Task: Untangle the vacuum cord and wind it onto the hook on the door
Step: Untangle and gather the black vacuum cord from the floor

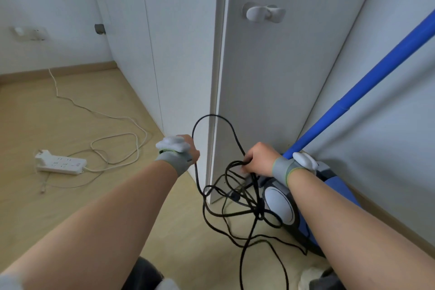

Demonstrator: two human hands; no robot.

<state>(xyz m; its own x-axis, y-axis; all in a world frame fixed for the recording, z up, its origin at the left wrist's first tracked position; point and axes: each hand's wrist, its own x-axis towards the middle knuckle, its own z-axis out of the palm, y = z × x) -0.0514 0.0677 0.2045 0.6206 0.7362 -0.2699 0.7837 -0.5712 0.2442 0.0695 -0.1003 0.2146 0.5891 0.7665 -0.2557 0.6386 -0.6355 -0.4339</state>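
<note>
The black vacuum cord [235, 209] lies in a tangled heap on the floor beside the blue and grey vacuum [282, 205]. My left hand [188, 148] grips one strand of it, and my right hand [257, 159] holds several strands bunched together. Between the two hands a loop of cord arches up in front of the door edge. High on the white door [270, 82] sits the white hook [263, 13], bare, well above both hands.
The vacuum's blue tube [367, 82] leans up to the right along the wall. A white power strip [61, 163] with its white cable [113, 134] lies on the wood floor at left. A wall socket [29, 33] is at far left.
</note>
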